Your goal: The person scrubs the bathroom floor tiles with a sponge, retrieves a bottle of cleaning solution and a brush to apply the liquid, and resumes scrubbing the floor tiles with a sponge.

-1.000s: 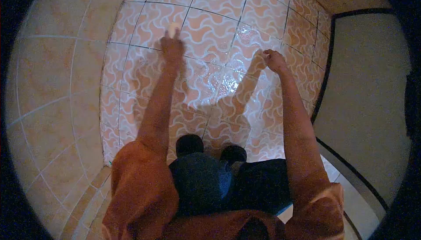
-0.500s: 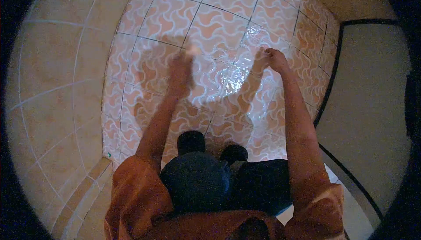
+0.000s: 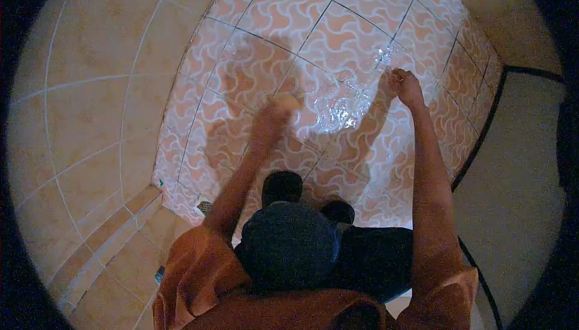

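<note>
My left hand [image 3: 272, 117] is closed on a small pale object [image 3: 288, 101], blurred by motion, over the patterned tile wall or floor [image 3: 347, 19]. What the object is, I cannot make out. To the right, my right hand [image 3: 408, 88] is held with its fingers bent together near the tiles; anything between them is too small to tell. Wet, shiny patches [image 3: 344, 115] lie on the pink and white tiles between the hands. Shadows of both arms fall across the tiles.
Plain beige tiles [image 3: 90, 125] rise on the left, with a ledge [image 3: 111, 236] at their foot. A grey panel with a black edge [image 3: 518, 167] stands on the right. Two dark shoes [image 3: 282, 188] show below. A small object [image 3: 204, 206] lies by my left forearm.
My left hand has come down and to the right with the pale object. My right hand keeps nearly the same pose. The view has turned, shifting the tiles rightward.
</note>
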A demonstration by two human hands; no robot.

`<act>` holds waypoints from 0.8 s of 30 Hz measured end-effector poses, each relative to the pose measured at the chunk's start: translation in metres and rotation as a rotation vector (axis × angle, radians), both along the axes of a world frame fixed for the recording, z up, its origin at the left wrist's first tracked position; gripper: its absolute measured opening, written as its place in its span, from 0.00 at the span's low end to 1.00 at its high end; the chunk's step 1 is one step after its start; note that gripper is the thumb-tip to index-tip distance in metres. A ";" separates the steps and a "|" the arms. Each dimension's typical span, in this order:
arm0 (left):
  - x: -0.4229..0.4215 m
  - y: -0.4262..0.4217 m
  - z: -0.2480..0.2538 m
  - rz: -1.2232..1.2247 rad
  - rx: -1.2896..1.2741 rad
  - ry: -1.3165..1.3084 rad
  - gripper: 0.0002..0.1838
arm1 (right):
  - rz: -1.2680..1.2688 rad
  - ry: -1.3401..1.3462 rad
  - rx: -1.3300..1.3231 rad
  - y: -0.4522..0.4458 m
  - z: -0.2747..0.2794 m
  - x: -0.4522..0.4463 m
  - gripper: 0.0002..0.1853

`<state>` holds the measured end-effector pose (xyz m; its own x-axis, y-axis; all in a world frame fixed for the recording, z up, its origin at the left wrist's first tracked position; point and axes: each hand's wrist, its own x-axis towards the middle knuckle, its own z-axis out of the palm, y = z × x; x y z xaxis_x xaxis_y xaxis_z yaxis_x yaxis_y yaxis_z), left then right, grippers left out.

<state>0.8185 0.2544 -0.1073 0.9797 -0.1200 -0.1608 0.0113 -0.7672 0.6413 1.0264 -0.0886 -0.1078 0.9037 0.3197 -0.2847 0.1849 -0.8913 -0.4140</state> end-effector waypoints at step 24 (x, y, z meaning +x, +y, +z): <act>0.118 0.148 -0.103 0.597 0.627 -0.485 0.18 | 0.113 -0.197 -0.097 -0.036 -0.038 0.010 0.15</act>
